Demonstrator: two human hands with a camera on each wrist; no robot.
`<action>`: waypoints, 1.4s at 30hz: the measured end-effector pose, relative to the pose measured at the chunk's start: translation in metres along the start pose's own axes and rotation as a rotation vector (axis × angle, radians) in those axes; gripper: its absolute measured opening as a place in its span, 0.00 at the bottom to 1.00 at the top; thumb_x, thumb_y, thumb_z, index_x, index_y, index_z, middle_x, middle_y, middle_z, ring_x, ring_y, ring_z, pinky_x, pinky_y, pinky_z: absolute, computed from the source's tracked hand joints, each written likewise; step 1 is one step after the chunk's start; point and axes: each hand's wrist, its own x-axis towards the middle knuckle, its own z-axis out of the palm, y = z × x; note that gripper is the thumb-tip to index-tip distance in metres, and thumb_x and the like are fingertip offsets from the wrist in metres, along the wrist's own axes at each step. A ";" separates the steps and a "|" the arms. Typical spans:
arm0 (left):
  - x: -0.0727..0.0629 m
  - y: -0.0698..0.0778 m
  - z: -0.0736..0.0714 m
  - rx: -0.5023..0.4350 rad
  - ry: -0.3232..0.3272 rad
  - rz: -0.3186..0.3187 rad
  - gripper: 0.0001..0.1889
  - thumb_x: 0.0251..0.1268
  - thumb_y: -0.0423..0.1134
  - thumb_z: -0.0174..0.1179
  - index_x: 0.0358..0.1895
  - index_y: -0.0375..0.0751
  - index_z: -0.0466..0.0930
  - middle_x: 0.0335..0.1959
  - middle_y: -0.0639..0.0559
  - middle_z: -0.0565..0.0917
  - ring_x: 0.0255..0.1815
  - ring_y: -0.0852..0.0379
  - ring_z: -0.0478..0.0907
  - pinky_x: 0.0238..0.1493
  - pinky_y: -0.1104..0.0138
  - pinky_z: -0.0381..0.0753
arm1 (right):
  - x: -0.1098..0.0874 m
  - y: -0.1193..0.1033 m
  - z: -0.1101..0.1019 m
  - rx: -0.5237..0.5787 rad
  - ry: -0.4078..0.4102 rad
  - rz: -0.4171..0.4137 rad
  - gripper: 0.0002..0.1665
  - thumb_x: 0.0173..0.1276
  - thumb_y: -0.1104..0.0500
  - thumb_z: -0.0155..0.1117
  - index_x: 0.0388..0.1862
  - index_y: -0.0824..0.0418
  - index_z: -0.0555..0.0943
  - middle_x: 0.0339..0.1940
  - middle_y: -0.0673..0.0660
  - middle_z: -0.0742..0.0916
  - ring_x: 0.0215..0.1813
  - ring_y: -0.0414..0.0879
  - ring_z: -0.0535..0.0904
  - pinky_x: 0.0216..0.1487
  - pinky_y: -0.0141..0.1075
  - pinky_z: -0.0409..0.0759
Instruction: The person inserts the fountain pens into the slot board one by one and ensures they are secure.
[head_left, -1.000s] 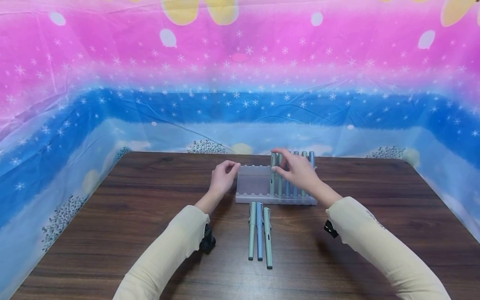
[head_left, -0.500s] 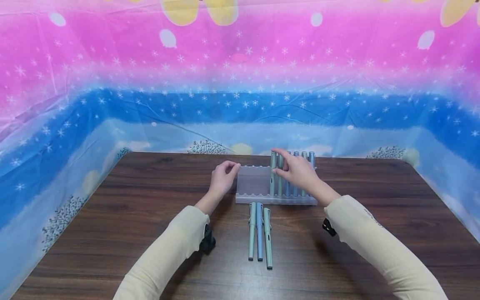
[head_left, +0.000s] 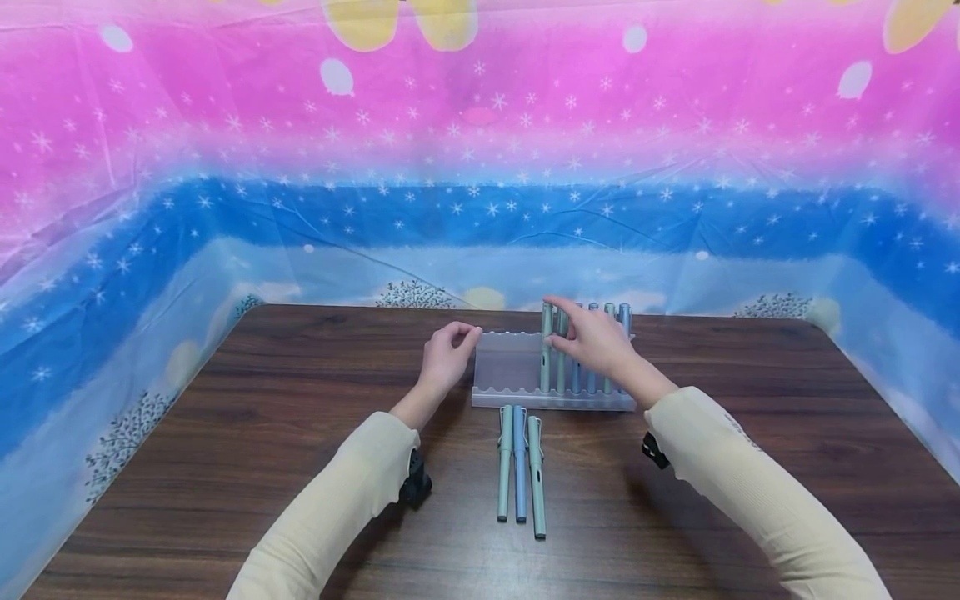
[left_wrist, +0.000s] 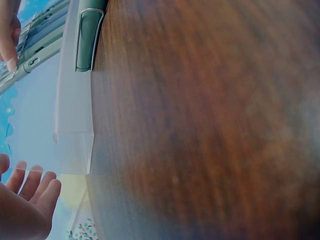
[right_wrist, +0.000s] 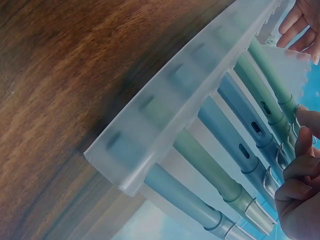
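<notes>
A frosted, clear pen rack [head_left: 510,360] with notched edges stands on the table. Its right part holds a row of upright green and blue pens. My left hand [head_left: 444,357] pinches the rack's left upper edge; in the left wrist view the fingers [left_wrist: 42,187] reach behind the see-through panel. My right hand [head_left: 600,343] holds the leftmost standing green pen [head_left: 546,358], index finger at its top and thumb lower on its side. Other fingers of that hand are curled in front of neighbouring pens, partly hiding them.
In front of the rack, a green pen [head_left: 505,467], a blue pen [head_left: 519,467] and another green pen [head_left: 536,479] lie side by side on the dark wooden table [head_left: 300,467]. A patterned pink and blue cloth [head_left: 480,208] hangs behind the table and along its sides.
My right forearm and sleeve have shifted slightly left and away from me. Both hands' fingers, the rack and the pens look the same.
</notes>
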 end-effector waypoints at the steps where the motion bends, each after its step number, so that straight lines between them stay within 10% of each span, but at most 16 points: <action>1: 0.000 0.000 0.000 0.001 0.000 0.000 0.14 0.63 0.45 0.52 0.41 0.37 0.78 0.38 0.47 0.79 0.36 0.53 0.76 0.43 0.62 0.72 | 0.000 0.000 0.000 0.000 0.000 0.001 0.36 0.59 0.51 0.61 0.65 0.51 0.60 0.12 0.48 0.73 0.12 0.43 0.64 0.10 0.32 0.59; 42: 0.000 0.001 0.000 -0.020 -0.003 0.002 0.13 0.63 0.44 0.52 0.41 0.37 0.78 0.38 0.47 0.79 0.35 0.53 0.76 0.42 0.62 0.72 | -0.042 -0.003 0.015 0.078 0.060 -0.148 0.27 0.57 0.55 0.64 0.56 0.58 0.71 0.14 0.40 0.73 0.13 0.36 0.66 0.14 0.32 0.64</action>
